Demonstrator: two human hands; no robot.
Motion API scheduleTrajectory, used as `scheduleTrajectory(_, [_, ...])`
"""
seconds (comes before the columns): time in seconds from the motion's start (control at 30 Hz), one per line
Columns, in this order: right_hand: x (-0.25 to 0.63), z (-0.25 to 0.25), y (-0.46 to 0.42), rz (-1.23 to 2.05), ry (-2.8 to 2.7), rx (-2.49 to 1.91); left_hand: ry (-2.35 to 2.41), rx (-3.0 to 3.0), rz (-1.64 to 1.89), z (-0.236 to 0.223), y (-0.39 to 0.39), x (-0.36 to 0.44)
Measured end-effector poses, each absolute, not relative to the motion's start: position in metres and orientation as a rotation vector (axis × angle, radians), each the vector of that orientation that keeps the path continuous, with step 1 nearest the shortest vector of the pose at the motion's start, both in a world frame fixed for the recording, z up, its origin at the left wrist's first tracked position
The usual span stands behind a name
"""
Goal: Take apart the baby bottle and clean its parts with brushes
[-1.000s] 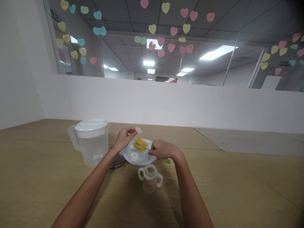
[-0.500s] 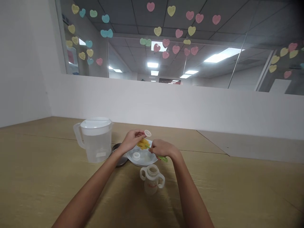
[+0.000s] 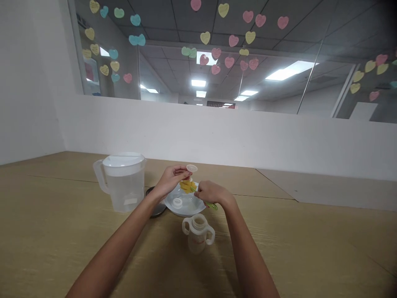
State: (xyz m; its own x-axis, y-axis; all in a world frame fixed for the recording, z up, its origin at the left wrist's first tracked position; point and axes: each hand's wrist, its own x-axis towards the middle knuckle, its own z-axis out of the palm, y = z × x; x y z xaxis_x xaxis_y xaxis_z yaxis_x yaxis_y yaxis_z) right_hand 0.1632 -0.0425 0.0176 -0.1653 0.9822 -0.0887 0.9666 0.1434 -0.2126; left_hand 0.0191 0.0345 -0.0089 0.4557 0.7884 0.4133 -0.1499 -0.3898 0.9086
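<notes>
Left hand (image 3: pixel 170 181) pinches translucent round-flanged plastic piece (image 3: pixel 192 168) over round white bowl (image 3: pixel 186 212), far side; probably light, flexible, slippery if wet; rim best hold; right hand (image 3: pixel 213 193) grips green-handled yellow sponge brush (image 3: pixel 187 186).

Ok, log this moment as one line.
left hand: holding translucent round piece | right hand: gripping yellow-headed brush | bowl: white ring inside | nearby: open two-handled bottle, lidded pitcher
</notes>
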Motion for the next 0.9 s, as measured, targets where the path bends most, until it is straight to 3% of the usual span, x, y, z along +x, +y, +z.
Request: scheduleTrajectory(0.9, [0.166, 0.024, -0.055, 0.275, -2.312, -1.960, 0.574, 1.399, 1.446, 0.009, 0.023, 0.012])
